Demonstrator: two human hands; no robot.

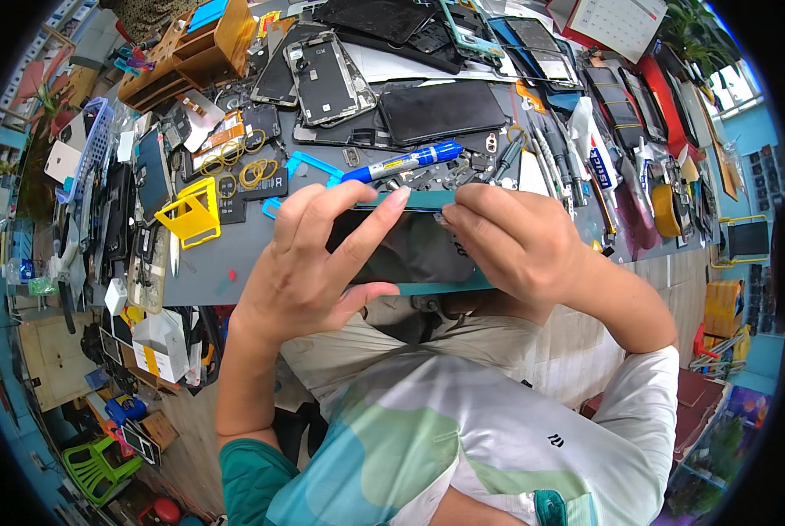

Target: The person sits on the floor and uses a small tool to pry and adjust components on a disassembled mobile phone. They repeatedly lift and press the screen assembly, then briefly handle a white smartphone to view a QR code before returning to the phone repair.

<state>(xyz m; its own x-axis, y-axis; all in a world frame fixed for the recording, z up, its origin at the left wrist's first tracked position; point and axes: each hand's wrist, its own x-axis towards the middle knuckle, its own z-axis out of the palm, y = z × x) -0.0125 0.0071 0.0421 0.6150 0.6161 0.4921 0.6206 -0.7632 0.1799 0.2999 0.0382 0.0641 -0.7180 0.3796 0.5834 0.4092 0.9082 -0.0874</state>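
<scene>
A dark, glossy flat panel (414, 250), like a phone screen, lies on a green mat (445, 286) at the table's near edge. Over its left part, my left hand (309, 250) has its fingers stretched apart, the index fingertip by the far edge and the thumb by the near one. My right hand (520, 241) is closed in a pinch at the panel's far right edge. A tiny silvery bit shows at those fingertips, too small to name. Just beyond the hands lies a blue marker pen (401, 163).
A yellow phone stand (191, 213) stands at the left, near rubber bands (256, 171). Dark phone panels (441, 110) and a phone frame (329, 77) are stacked behind. Pens and tweezers-like tools (559, 158) lie right, by a tape roll (666, 209). A wooden organizer (182, 61) stands back left.
</scene>
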